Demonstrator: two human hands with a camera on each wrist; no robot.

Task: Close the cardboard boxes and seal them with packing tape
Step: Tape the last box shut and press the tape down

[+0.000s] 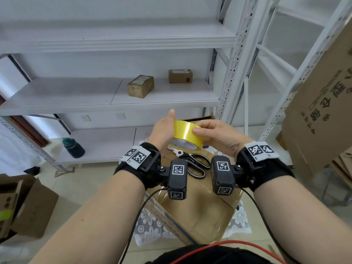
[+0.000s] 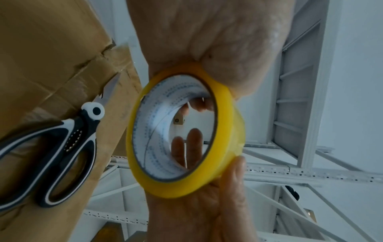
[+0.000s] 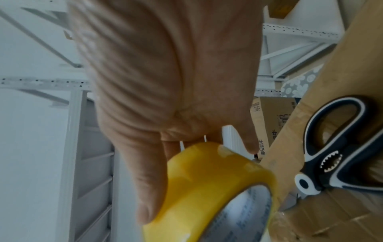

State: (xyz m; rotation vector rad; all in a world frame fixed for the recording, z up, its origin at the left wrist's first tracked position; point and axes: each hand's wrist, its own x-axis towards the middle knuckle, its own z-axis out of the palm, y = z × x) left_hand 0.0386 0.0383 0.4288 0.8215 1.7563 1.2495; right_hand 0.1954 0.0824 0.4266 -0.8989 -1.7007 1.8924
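1. White shelving (image 1: 118, 92) stands behind the box (image 1: 198, 212); I see open air above it.
2. My left hand (image 1: 163, 130) and right hand (image 1: 219, 136) both grasp the tape (image 1: 187, 133) above the box, its core axis tilted toward me.
3. Scissors (image 1: 194, 164) lie on the box.

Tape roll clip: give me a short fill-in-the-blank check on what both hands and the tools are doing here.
1. Both hands hold a roll of tape whose colour is ____.
2. The scissors lie on top of the closed cardboard ____.
3. The left hand and the right hand hold the roll ____ the box, not resting on it.
4. On the middle shelf stand ____ small boxes.

Missing words: yellow; box; above; two
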